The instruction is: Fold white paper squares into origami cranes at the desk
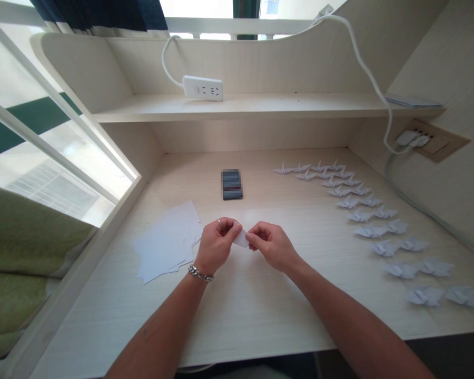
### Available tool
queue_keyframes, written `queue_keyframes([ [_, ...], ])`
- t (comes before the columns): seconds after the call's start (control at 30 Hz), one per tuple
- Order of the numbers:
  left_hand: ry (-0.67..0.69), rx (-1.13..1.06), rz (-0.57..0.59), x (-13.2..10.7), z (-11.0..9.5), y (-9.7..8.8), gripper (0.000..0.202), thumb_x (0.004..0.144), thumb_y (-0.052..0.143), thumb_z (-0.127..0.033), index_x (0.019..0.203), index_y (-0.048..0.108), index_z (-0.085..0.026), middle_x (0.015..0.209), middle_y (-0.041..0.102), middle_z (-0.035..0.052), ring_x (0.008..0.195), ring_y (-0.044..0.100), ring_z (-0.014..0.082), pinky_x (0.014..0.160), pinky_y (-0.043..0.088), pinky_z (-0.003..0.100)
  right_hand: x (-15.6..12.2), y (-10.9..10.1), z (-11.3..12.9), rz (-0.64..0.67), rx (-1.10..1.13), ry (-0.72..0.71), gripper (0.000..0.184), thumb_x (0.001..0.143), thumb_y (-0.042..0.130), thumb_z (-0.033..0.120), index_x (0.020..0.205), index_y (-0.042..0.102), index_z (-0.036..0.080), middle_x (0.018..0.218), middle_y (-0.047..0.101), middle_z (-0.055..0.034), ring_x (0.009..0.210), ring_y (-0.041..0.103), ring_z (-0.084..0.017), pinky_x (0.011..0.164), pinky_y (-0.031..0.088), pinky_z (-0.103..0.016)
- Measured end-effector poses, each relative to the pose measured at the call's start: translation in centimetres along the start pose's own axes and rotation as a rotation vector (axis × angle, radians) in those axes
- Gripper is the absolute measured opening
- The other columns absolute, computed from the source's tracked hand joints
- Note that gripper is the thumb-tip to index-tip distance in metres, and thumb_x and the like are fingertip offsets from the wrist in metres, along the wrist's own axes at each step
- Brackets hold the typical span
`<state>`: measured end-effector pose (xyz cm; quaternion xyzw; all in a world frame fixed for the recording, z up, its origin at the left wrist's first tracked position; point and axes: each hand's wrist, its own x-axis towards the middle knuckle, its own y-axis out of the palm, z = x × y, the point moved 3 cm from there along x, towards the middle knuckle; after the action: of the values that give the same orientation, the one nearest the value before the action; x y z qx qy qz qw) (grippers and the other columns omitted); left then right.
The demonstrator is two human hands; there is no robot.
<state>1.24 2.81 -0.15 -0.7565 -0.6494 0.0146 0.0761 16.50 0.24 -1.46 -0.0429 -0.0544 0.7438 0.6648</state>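
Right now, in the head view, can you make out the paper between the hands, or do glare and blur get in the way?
In the head view, the small paper between the left hand and right hand washes out against the pale desk, so its folds are hard to read; the window is overexposed, and the dark stack is pixelated.

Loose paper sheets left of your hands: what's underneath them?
The loose white paper sheets lie fanned on the pale wood desk, which shows around their edges. Whatever lies directly beneath the pile is covered and cannot be seen.
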Motion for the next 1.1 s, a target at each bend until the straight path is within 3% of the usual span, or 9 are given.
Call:
queue_keyframes([
  [0.13,0.031,0.157,0.051,-0.4,0.2,0.6,0.02,0.078,0.064,-0.034,0.074,0.066,-0.014,0.066,0.064,0.0019,0.062,0.054,0.0125,0.058,0.042,0.023,0.2,0.0,-0.1,-0.002,-0.091,-0.023,0.014,0.08,0.057,0.028,0.072,0.061,0.018,0.067,0.061,0.0004,0.063,0.055,-0.013,0.059,0.042,-0.025],
  [0.27,-0.018,0.104,0.045,-0.4,0.3,1.1,0.021,0.075,0.067,-0.035,0.073,0.066,-0.014,0.066,0.063,0.002,0.061,0.054,0.0127,0.057,0.042,0.023,0.4,-0.2,-0.1,-0.028,-0.1,-0.011,0.012,0.076,0.057,0.025,0.066,0.058,0.018,0.061,0.055,0.0031,0.059,0.05,-0.012,0.055,0.039,-0.024],
  [0.37,-0.051,-0.017,-0.021,0.1,0.4,0.2,0.024,0.073,0.069,-0.037,0.071,0.065,-0.013,0.064,0.062,0.0015,0.059,0.054,0.0123,0.057,0.043,0.023,0.3,-0.5,0.0,-0.013,-0.058,0.007,0.007,0.072,0.055,0.019,0.066,0.058,0.018,0.061,0.058,0.0027,0.059,0.052,-0.012,0.057,0.04,-0.024],
  [0.47,-0.043,-0.131,-0.18,0.7,0.5,-1.4,0.025,0.07,0.072,-0.037,0.072,0.063,-0.013,0.064,0.061,0.0003,0.058,0.053,0.0113,0.057,0.043,0.023,0.3,-0.7,-0.2,0.017,-0.037,0.019,0.008,0.07,0.053,0.015,0.066,0.059,0.018,0.059,0.059,0.0018,0.058,0.053,-0.013,0.057,0.041,-0.025],
  [0.53,-0.046,-0.154,-0.196,0.9,0.6,-1.6,0.025,0.068,0.073,-0.035,0.074,0.063,-0.013,0.066,0.062,0.0007,0.06,0.054,0.0115,0.058,0.044,0.023,0.3,-0.6,-0.3,0.011,0.015,0.026,0.007,0.072,0.054,0.017,0.069,0.06,0.018,0.061,0.061,0.0008,0.058,0.054,-0.013,0.057,0.042,-0.026],
  [0.7,-0.059,-0.099,-0.071,0.3,0.6,0.2,0.024,0.072,0.07,-0.037,0.075,0.064,-0.013,0.067,0.063,0.0015,0.061,0.056,0.0123,0.057,0.044,0.023,0.7,-0.5,-0.3,-0.025,0.029,-0.013,0.015,0.079,0.059,0.033,0.078,0.061,0.017,0.069,0.063,-0.0009,0.066,0.057,-0.015,0.061,0.044,-0.027],
  [0.83,-0.029,0.083,0.05,0.0,0.1,0.3,0.022,0.076,0.064,-0.036,0.076,0.066,-0.015,0.068,0.065,0.0023,0.061,0.056,0.0132,0.058,0.044,0.023,0.6,-1.0,-0.1,-0.057,-0.105,-0.021,0.017,0.081,0.057,0.033,0.074,0.059,0.018,0.068,0.06,0.0004,0.062,0.053,-0.013,0.06,0.041,-0.026],
  [0.97,0.088,0.342,0.231,-0.2,-0.8,0.1,0.015,0.076,0.061,-0.029,0.072,0.071,-0.019,0.065,0.067,0.0014,0.058,0.055,0.0136,0.054,0.041,0.023,0.4,-1.3,0.4,0.039,-0.275,-0.036,0.015,0.081,0.056,0.03,0.073,0.062,0.018,0.068,0.061,0.0002,0.062,0.051,-0.013,0.057,0.038,-0.025],
  [1.1,0.133,0.397,0.344,-0.4,-1.1,0.0,0.015,0.075,0.058,-0.024,0.071,0.072,-0.021,0.061,0.066,-0.0007,0.055,0.054,0.0126,0.051,0.039,0.022,0.3,-1.4,0.8,0.125,-0.341,-0.042,0.014,0.079,0.057,0.027,0.071,0.064,0.018,0.063,0.06,0.0007,0.059,0.049,-0.012,0.055,0.036,-0.024],
])
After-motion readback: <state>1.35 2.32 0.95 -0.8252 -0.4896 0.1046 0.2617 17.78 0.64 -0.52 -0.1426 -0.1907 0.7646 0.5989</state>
